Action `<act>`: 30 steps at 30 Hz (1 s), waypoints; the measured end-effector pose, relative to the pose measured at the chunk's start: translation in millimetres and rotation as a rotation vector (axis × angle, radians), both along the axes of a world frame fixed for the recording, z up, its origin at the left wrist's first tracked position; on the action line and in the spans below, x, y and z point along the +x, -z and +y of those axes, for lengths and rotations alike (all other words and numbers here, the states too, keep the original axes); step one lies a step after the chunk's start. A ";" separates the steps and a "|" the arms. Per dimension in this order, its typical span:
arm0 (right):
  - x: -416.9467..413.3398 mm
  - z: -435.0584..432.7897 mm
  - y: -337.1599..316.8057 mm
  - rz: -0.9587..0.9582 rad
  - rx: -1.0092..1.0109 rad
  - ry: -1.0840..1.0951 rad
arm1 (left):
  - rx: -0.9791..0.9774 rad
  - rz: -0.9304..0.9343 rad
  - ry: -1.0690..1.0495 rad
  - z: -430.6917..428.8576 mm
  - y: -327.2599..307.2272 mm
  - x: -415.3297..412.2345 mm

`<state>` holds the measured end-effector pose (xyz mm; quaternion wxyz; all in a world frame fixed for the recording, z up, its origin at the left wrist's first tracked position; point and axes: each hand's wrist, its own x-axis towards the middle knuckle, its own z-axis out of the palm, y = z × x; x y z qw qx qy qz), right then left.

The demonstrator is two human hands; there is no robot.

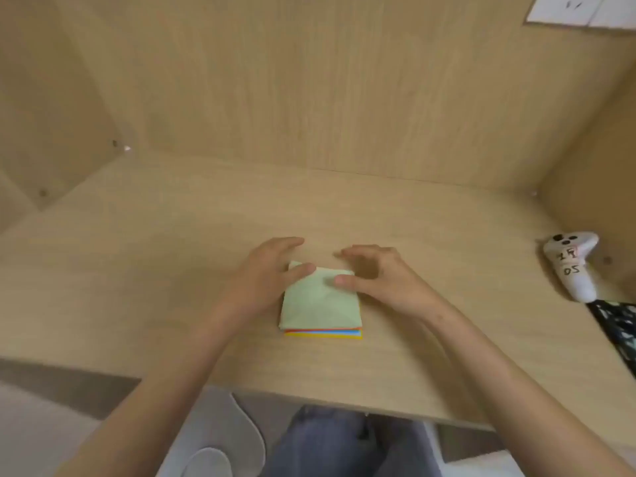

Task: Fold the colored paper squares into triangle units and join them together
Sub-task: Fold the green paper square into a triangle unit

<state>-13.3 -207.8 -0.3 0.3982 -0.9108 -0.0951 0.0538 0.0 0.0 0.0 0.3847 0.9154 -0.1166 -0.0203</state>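
The left hand (pixel 266 270) lies over the far left corner of the green sheet (pixel 320 302), with its thumb laid across the top of that corner and its fingers reaching just past it, so the corner looks pinched between them. The right hand (pixel 382 278) sits at the far right side of the same sheet. Its thumb tip presses down on the paper near the middle of the far edge, while its fingers arch over and point down at the desk (pixel 137 287) just beyond that edge. Whether they catch the paper cannot be told. The two thumbs are near each other, with a short stretch of green between them. The green sheet shows diagonal creases and is the top of a stack of colored paper squares (pixel 323 333), whose red, blue and yellow edges show on the near side. The stack lies flat at the middle of the desk, between the forearms and close to the near edge. Well off to the right, against the side wall, lies a white controller (pixel 571 266) with handwritten numbers, and a dark patterned cloth (pixel 616 325) lies just nearer than it. A white sheet (pixel 581 8) is stuck high on the back wall at the right. Below the desk edge are legs in blue jeans (pixel 344 442).
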 end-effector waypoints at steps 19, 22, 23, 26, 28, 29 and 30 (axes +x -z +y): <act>-18.6 9.9 22.4 -0.205 -0.003 0.155 | -0.009 -0.099 -0.062 4.3 39.8 -20.7; -17.8 9.0 27.1 -0.288 -0.067 0.176 | -0.013 -0.106 -0.046 4.0 41.7 -21.6; -17.1 9.5 28.0 -0.304 -0.045 0.185 | -0.032 -0.111 -0.044 3.9 41.9 -22.0; -11.2 8.6 18.1 -0.228 0.295 0.251 | -0.166 -0.135 -0.052 4.7 39.5 -19.4; -2.6 4.6 3.4 -0.157 0.529 0.280 | -0.272 -0.147 -0.057 4.4 30.1 -13.6; 3.0 2.2 -3.2 -0.124 0.614 0.277 | -0.341 -0.136 -0.062 2.5 21.6 -9.6; 7.9 0.3 -9.3 -0.090 0.681 0.265 | -0.434 -0.113 -0.066 -0.3 12.3 -5.2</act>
